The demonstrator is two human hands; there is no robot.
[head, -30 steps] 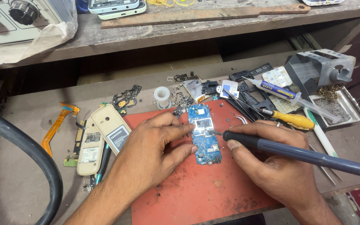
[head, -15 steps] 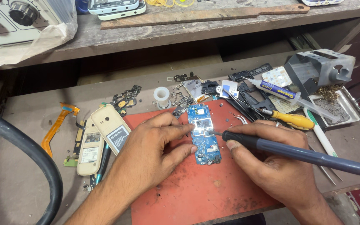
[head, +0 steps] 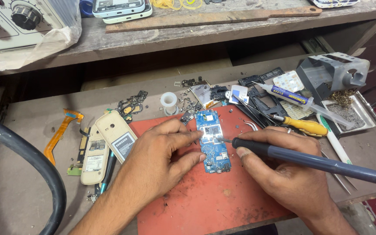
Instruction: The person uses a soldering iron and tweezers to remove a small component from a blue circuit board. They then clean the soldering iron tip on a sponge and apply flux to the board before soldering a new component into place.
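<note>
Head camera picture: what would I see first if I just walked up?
A small blue circuit board lies on a red mat in the middle. The left hand steadies it while the right hand holds a dark blue soldering iron with its tip at the board. Left of them lie two cream phone shells; a yellow-handled screwdriver lies to the right.

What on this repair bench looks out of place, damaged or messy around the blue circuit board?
Nothing looks spilled. The left hand steadies the blue circuit board on the red mat while the right hand holds the dark soldering iron to it. Oddities: a cream phone shell lies opened, and loose small parts are scattered behind it.
</note>
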